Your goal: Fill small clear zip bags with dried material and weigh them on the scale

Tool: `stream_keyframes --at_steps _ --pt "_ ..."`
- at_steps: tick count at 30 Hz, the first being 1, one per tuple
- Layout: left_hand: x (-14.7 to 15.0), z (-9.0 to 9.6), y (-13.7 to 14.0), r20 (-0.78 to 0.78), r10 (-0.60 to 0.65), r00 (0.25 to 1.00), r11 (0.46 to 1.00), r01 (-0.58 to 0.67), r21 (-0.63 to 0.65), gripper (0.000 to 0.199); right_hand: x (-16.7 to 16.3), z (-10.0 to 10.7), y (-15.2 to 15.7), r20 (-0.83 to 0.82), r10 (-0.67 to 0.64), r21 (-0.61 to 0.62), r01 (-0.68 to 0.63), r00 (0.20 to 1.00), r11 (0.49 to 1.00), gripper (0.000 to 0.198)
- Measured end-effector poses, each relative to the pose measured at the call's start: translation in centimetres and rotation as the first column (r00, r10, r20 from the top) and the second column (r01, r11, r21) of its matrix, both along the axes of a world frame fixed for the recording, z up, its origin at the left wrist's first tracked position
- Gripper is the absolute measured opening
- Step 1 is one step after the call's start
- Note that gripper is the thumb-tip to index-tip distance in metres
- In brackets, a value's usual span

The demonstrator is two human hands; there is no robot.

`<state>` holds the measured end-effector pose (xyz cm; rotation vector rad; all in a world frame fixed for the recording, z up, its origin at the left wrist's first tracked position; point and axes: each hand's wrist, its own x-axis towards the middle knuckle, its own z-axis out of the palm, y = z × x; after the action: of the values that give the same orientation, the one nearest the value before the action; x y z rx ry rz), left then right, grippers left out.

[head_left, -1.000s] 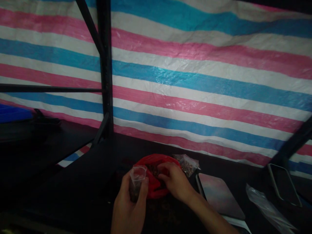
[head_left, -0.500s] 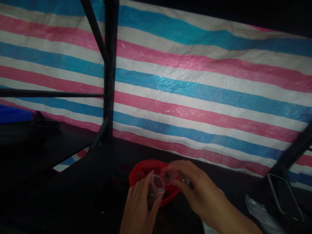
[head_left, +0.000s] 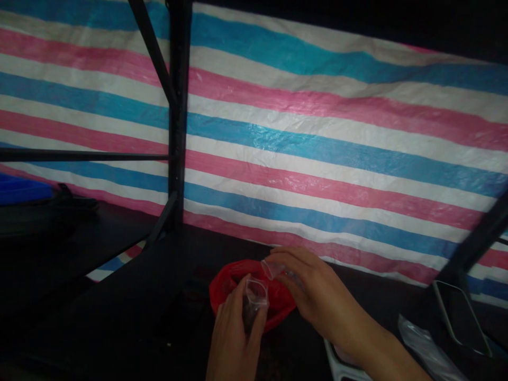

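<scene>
Left fingers (head_left: 237,307) gripping pouch (head_left: 250,313); right fingers (head_left: 291,259), second pouch (head_left: 270,270) — red bag (head_left: 281,300) near

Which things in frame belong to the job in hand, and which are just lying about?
In use, by the look of it:
left hand, holding an open clear pouch
right hand, holding a second clear pouch
red bag

Apparently lying about:
phone
clear plastic packaging
blue item, far left

Clear pouch (head_left: 256,302), open; red bag (head_left: 278,304) behind
</scene>
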<state>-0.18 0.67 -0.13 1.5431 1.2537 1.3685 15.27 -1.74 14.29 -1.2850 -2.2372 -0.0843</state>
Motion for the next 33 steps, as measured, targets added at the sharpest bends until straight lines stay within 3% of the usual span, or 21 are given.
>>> stream_keyframes --at_steps 2,5,9,17,23,26,33 --pt "-0.8 0.2 0.1 0.102 0.054 0.993 0.997 -0.049 -0.060 0.067 -0.3 -0.6 0.9 -0.018 -0.077 -0.046 0.076 0.997 0.996 0.032" --pt "-2.5 0.6 0.2 0.220 0.157 0.963 0.983 -0.131 -0.132 0.073 -1.1 -2.4 2.4 0.119 -0.149 -0.180 0.169 0.982 0.969 0.029" --pt "-4.2 0.8 0.7 0.234 0.239 0.943 0.962 -0.197 -0.188 0.081 -2.4 -5.2 4.5 0.211 -0.156 -0.275 0.212 0.965 0.938 0.033" --pt "-5.0 -0.7 1.4 0.137 0.201 0.970 0.967 -0.175 -0.183 0.081 -3.2 -8.6 6.5 -0.056 -0.219 -0.404 0.178 0.974 0.897 0.033" --pt "-5.6 -1.6 1.7 0.049 0.159 0.986 0.978 -0.151 -0.146 0.075 -1.4 -8.2 5.8 -0.318 -0.244 -0.465 0.074 0.916 0.882 0.031" --pt "-5.1 -1.5 1.7 -0.027 0.130 0.991 0.989 -0.131 -0.067 0.069 -0.4 -7.2 5.0 -0.383 -0.254 -0.450 0.061 0.888 0.891 0.033" --pt "-3.7 -0.8 1.8 -0.002 0.169 0.986 0.983 -0.169 -0.066 0.072 -0.9 -5.7 4.0 -0.329 -0.239 -0.383 0.102 0.914 0.918 0.028"
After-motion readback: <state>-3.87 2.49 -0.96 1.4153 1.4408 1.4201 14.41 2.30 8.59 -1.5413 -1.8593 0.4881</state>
